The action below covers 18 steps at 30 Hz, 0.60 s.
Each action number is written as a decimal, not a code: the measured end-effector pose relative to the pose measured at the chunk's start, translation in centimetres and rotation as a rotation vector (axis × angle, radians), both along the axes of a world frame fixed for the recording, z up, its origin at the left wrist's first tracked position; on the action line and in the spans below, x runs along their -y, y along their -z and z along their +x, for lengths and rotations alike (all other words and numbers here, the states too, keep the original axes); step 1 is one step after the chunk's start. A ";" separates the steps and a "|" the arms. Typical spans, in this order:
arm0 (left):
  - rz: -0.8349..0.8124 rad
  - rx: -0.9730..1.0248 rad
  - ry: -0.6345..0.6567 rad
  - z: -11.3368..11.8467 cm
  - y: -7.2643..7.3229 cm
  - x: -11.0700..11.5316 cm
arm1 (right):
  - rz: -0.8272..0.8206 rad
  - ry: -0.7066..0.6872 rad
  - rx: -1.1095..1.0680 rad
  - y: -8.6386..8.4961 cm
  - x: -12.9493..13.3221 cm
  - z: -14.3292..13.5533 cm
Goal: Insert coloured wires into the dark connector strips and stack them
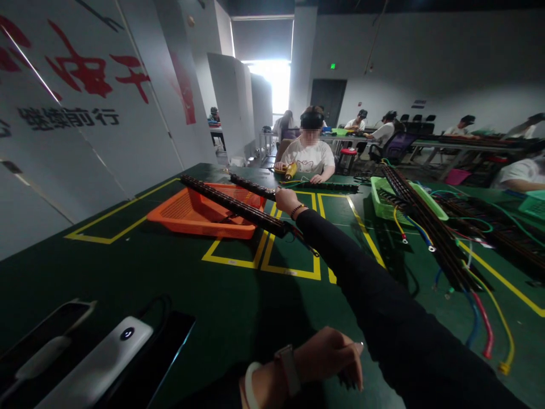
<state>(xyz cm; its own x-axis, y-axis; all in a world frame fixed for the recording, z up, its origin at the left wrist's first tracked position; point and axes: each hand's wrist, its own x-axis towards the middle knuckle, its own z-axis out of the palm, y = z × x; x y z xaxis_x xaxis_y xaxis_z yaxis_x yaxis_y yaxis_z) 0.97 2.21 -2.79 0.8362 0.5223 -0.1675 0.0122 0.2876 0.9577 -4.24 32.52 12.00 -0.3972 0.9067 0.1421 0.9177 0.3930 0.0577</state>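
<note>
My right hand [287,201] reaches far across the green table with its fingers closed around the near end of a long dark ribbed strip [252,186]. A second long dark strip [232,207] slants over the orange basket [200,227], its near end below my right wrist, with a short lead hanging off it. What lies inside my right fist is hidden. My left hand [332,352], with a watch and a pale band at the wrist, hovers low over the table's near part. Its fingers droop loosely, and nothing shows in them.
Phones and a white power bank [106,363] lie at the near left. To the right, a green basket [383,204] bears long dark strips [426,227] with coloured leads. Across the table a person holds a yellow heat gun [290,171]. Yellow tape [293,274] marks the tabletop.
</note>
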 end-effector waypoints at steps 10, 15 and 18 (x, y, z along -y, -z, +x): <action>0.143 -0.053 -0.074 -0.8 -1.8 0.5 | -0.240 0.012 -0.291 -2.8 0.1 3.5; 0.159 -0.053 -0.073 -1.1 -1.8 0.6 | -0.526 0.032 -0.583 -2.4 1.8 7.7; 0.191 -0.106 -0.077 -1.2 -2.2 0.6 | -0.607 0.033 -0.770 -2.1 3.4 10.7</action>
<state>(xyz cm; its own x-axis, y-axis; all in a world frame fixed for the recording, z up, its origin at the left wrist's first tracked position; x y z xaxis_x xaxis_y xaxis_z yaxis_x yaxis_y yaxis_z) -0.21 1.62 -0.59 0.7759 0.6142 -0.1439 0.1006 0.1047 0.9894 6.42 29.12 14.13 -0.3646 0.9202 -0.1428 0.6309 0.1313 -0.7647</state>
